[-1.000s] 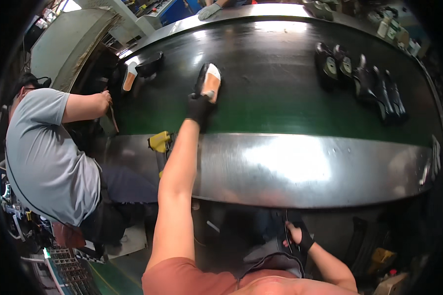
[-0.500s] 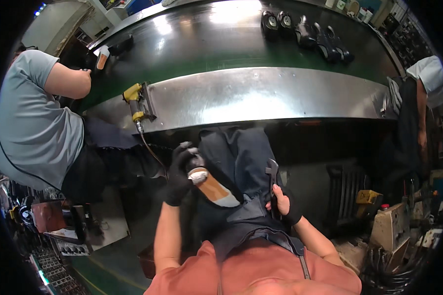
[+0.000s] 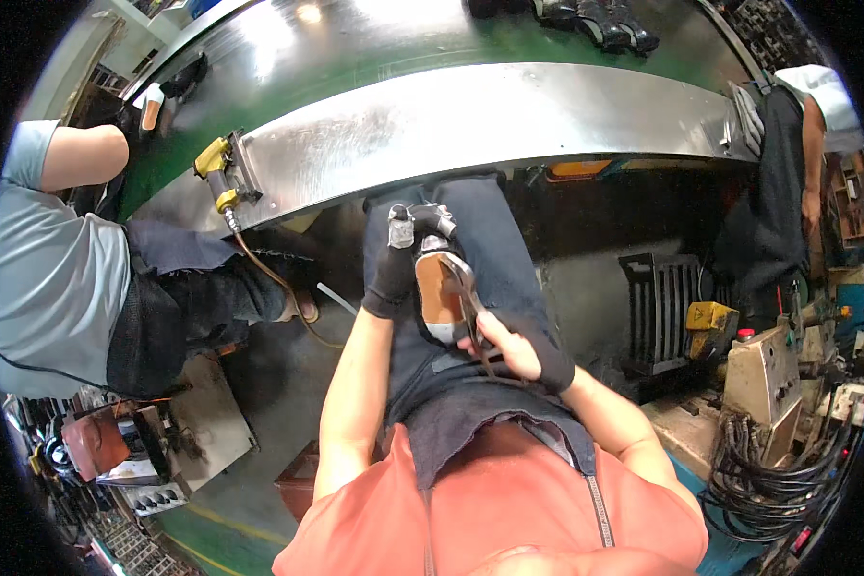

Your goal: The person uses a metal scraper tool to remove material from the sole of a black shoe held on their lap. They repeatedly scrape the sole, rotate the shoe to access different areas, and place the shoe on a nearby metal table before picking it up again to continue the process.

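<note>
A dark shoe upper on a last [image 3: 440,300] lies over my lap, its tan insole and pale end facing up. My left hand [image 3: 398,257], in a black glove with grey tape on the fingertips, is closed round the shoe's far end. My right hand [image 3: 518,350], in a black glove that leaves the fingertips bare, holds dark metal pliers [image 3: 467,290]. The head of the pliers meets the shoe's right edge. Whether the jaws grip the upper's material I cannot tell.
A metal-edged bench [image 3: 374,125] runs ahead, with a yellow air stapler [image 3: 223,175] and its hose at left. Black shoes [image 3: 595,21] stand on the green belt. Co-workers sit left [image 3: 62,259] and right [image 3: 787,182]. A machine [image 3: 763,384] with coiled cables is at right.
The pliers have moved left, from beside the shoe to its right edge. My left hand has closed round the shoe's far end, and the shoe now points more straight ahead. The view has tilted down.
</note>
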### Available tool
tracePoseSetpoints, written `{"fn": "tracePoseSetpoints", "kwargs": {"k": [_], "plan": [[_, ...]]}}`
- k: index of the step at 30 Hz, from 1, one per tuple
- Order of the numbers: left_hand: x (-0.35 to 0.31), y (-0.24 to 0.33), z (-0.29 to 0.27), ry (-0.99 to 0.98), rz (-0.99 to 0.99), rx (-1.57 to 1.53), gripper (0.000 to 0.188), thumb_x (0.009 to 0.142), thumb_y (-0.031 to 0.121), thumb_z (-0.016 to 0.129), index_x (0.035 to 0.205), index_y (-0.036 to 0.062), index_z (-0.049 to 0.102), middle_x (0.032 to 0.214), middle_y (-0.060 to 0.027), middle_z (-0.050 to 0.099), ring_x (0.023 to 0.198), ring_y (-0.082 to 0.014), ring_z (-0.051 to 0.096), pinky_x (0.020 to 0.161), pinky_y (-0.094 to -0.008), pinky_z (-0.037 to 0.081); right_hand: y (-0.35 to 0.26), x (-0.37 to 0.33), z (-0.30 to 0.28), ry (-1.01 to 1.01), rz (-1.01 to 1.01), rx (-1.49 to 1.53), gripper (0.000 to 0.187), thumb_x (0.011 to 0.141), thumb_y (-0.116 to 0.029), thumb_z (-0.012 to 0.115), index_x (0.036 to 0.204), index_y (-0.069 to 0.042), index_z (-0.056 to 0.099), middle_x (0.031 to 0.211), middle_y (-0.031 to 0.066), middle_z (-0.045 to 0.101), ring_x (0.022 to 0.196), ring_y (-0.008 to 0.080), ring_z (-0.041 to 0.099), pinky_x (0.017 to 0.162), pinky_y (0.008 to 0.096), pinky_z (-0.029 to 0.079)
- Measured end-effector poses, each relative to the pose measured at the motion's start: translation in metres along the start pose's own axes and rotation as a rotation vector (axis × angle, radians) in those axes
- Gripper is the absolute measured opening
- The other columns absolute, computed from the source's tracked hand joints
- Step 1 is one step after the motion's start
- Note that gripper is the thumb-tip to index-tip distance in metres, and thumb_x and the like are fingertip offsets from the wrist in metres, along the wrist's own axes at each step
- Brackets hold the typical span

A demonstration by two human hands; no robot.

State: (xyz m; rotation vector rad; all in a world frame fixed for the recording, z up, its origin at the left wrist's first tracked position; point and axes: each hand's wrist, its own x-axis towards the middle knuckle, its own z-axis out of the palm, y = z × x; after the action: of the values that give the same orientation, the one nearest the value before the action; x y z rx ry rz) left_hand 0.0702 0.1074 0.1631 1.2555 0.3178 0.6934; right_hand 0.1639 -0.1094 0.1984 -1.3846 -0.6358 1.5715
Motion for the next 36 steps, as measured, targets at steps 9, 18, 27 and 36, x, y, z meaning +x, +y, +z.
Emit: {"fn": "tracePoseSetpoints", "kwargs": {"k": [9,18,27,36], "plan": [[-0.018,0.013,0.019,0.109,0.064,0.127,0.064,0.098,0.054,0.032,0.088,0.0015,0.066,0.095,-0.008,0.063,0.101,-0.0213,0.056,0.101,-0.0374,0.037,-0.054,0.014,-0.02,-0.18,0.319,0.035,0.048,0.1,-0.049,0.039,0.109,-0.006,0.061,0.091,0.004,0.063,0.078,0.0143,0.065,0.072,0.0259,0.052],[-0.014,-0.009,0.012,0.203,0.076,0.16,0.065,0.097,0.055,0.034,0.087,0.0012,0.068,0.093,-0.0092,0.065,0.098,-0.0233,0.058,0.101,-0.0402,0.037,0.066,0.061,0.02,0.262,-0.399,-0.433,0.028,0.101,-0.022,0.041,0.089,-0.001,0.055,0.075,0.0095,0.055,0.068,0.0184,0.051,0.064,0.0348,0.043],[-0.006,-0.007,0.009,0.16,0.108,0.202,0.07,0.099,0.053,0.026,0.083,0.0001,0.068,0.092,-0.0108,0.065,0.099,-0.0256,0.057,0.102,-0.0412,0.036,-0.019,0.035,-0.021,-0.111,0.09,-0.127,0.038,0.103,-0.036,0.041,0.092,-0.004,0.057,0.081,-0.0014,0.055,0.067,0.0107,0.05,0.064,0.0286,0.044],[-0.029,-0.009,-0.005,0.123,0.106,0.264,0.066,0.097,0.056,0.03,0.096,0.001,0.067,0.102,-0.0125,0.065,0.113,-0.027,0.054,0.105,-0.0431,0.036,0.039,0.056,0.021,0.118,-0.389,-0.506,0.025,0.098,-0.019,0.043,0.087,-0.001,0.056,0.07,0.0177,0.052,0.062,0.0317,0.051,0.06,0.0405,0.042]]}}
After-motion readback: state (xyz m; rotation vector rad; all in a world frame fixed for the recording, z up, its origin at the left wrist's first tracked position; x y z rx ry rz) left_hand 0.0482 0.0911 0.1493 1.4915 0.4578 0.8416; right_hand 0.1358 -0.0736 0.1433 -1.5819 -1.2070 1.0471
